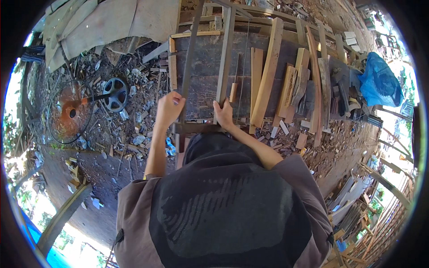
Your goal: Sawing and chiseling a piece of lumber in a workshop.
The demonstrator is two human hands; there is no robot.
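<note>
A narrow frame of weathered wooden bars [225, 53] lies lengthwise before me over a dark, scuffed work board [201, 60], with a short crosspiece [195, 128] at its near end. My left hand [170, 108] is closed beside the left bar, just above that crosspiece, its fingertips pinched on something I cannot make out. My right hand [223, 114] is closed round the right bar near its near end, thumb on top. A small light wood block [233, 93] and a thin wire [245, 58] lie to the right of the frame.
Several loose planks [267, 71] lie on the board's right, beside a blue plastic bag [379, 80]. An orange fan [70, 111] with a black wheel-like base [115, 94] stands at left on littered ground [120, 147]. Pale sheets [98, 22] are at the upper left.
</note>
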